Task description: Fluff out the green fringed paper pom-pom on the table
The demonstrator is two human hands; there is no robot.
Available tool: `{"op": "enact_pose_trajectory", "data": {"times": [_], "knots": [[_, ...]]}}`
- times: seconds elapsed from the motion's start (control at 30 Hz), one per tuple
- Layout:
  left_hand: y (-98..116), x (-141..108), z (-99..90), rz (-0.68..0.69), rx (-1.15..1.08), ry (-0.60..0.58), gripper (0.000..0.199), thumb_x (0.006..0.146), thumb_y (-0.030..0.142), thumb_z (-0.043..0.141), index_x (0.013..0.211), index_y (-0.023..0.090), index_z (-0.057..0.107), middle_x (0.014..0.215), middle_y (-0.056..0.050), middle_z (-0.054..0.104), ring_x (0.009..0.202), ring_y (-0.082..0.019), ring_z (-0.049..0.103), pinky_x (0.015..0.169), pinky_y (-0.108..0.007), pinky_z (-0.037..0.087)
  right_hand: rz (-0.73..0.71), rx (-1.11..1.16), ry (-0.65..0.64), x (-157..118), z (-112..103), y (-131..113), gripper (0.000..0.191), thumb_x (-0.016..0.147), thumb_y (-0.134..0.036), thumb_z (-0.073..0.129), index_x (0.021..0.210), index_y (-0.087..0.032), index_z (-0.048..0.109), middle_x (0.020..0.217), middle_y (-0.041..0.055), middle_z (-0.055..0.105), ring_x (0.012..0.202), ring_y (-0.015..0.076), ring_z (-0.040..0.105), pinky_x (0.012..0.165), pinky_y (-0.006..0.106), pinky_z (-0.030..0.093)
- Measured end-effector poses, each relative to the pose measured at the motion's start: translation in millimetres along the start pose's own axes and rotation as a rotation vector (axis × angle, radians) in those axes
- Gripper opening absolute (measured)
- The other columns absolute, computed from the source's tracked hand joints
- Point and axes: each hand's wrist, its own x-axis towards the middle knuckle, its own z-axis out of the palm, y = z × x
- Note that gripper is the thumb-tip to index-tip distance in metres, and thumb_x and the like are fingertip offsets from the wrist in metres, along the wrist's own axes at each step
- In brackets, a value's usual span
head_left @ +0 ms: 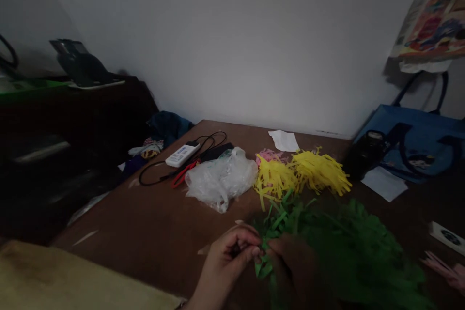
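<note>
A large bunch of green fringed paper strips [359,247] spreads over the lower right of the table. At its left end my left hand [232,256] pinches a green strip between thumb and fingers. My right hand [290,261], darker and blurred, meets it there with its fingertips closed on the same green strips. Just beyond lie two yellow fringed bundles [319,169], with some pink strips [271,156] behind them. The exact spot between my fingertips is too small to make out.
A crumpled clear plastic bag [221,177] and a white power strip [182,153] with black cable lie to the left on the brown table [145,223]. White paper [284,141] lies near the wall. On the right stand a dark bottle [366,155] and blue bag [417,140].
</note>
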Motion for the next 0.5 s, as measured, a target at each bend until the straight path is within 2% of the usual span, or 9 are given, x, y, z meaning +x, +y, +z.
{"op": "enact_pose_trajectory", "data": {"times": [0.13,0.3,0.5], "knots": [[-0.1,-8.1,7.7,0.017,-0.034,0.015,0.016,0.077,0.031,0.076,0.073,0.017,0.071,0.074,0.0,0.065,0.06,-0.01,0.062,0.059,-0.018,0.049,0.028,0.007,-0.004,-7.8,1.3,0.0,0.015,0.095,-0.018,0.042,0.091,-0.024,0.055,0.068,-0.0011,0.059,0.06,0.0148,0.06,0.057,0.025,0.049],[-6.1,-14.8,15.3,-0.063,-0.077,0.054,0.02,0.077,0.036,0.076,0.079,0.017,0.071,0.065,0.0,0.067,0.06,-0.012,0.064,0.06,-0.018,0.049,0.04,0.001,-0.047,-14.7,-0.7,2.1,0.018,0.096,-0.018,0.04,0.086,-0.025,0.053,0.066,-0.0022,0.056,0.058,0.0136,0.057,0.054,0.024,0.046],[-5.7,-18.3,20.4,-0.062,-0.022,0.089,0.026,0.076,0.041,0.076,0.077,0.016,0.07,0.062,0.0,0.068,0.06,-0.013,0.064,0.061,-0.019,0.049,-0.021,-0.058,-0.122,-27.2,0.8,13.6,0.023,0.098,-0.023,0.042,0.079,-0.022,0.055,0.067,-0.001,0.055,0.06,0.0133,0.055,0.058,0.026,0.046]]}}
